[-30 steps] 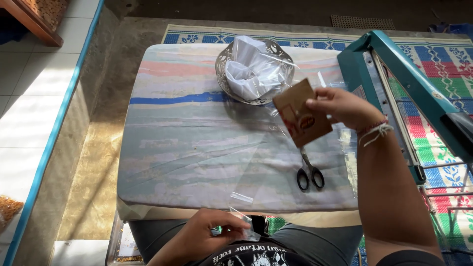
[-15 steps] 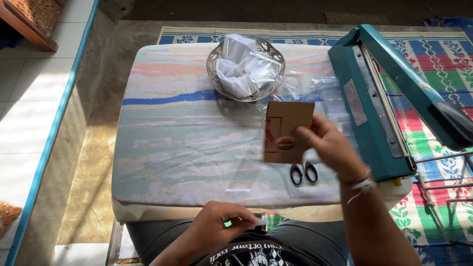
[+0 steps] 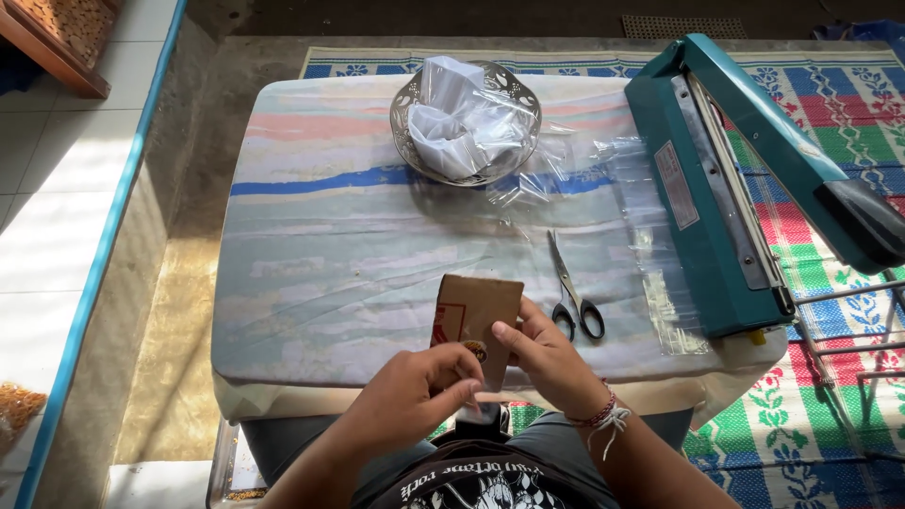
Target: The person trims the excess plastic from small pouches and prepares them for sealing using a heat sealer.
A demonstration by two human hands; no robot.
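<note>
The fingers (image 3: pixel 509 332) of the right hand (image 3: pixel 551 363) are clamped on the lower right edge of a small flat brown cardboard card with a red printed patch (image 3: pixel 474 316), thumb on the face and the other fingers behind. The fingers of the left hand (image 3: pixel 415 391) are pinched together at the card's lower edge, where a small clear plastic piece (image 3: pixel 474 407) appears to be held; what exactly is gripped there cannot be told. The card is held upright just above the near edge of the counter covered in a pale striped cloth (image 3: pixel 311 283), directly before the person's body.

Black-handled steel scissors (image 3: pixel 571 287) lie closed on the counter just beside the right hand. A teal metal heat sealer (image 3: pixel 702 188) is set at the right end with its arm raised, and clear plastic sleeves (image 3: pixel 650 245) are spread between it and the scissors. A pierced silver metal bowl filled with crumpled clear bags (image 3: pixel 465 121) stands at the far side, well apart from the hands.

The step in hand is judged to be the fitting of the card to a clear sleeve. A steady grip on the card and a spread sleeve mouth are judged to be called for next, with the card kept square so that it is not creased.
</note>
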